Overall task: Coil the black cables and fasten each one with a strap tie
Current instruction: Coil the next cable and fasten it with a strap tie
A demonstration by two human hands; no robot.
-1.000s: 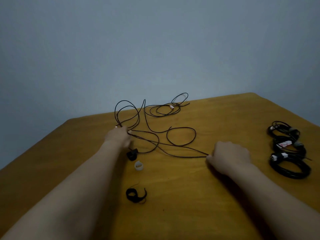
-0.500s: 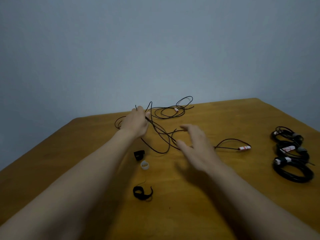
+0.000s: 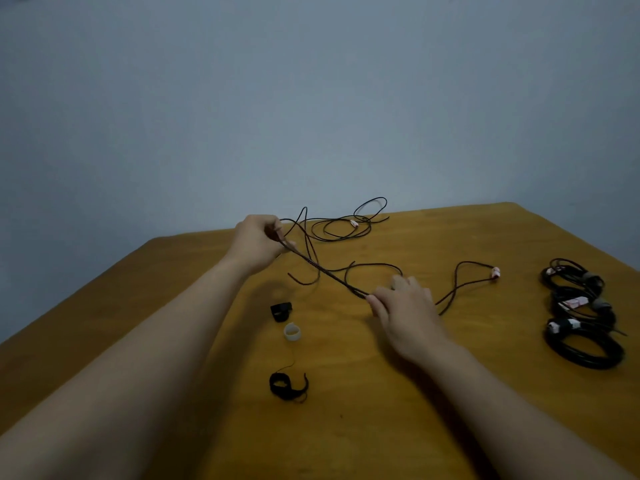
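**A diagonal line, held at both ends**

Beyond the pale ring-shaped strap tie (image 3: pixel 292 331), the left hand (image 3: pixel 258 242) is gripping strands of the thin black cable (image 3: pixel 325 269). Right of that tie, the right hand (image 3: pixel 405 306) is pinching the same taut stretch, with slack trailing rightward.

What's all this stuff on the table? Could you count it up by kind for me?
Loose black cable: 1
Coiled black cables: 3
Black strap ties: 2
White strap tie: 1
Total: 7
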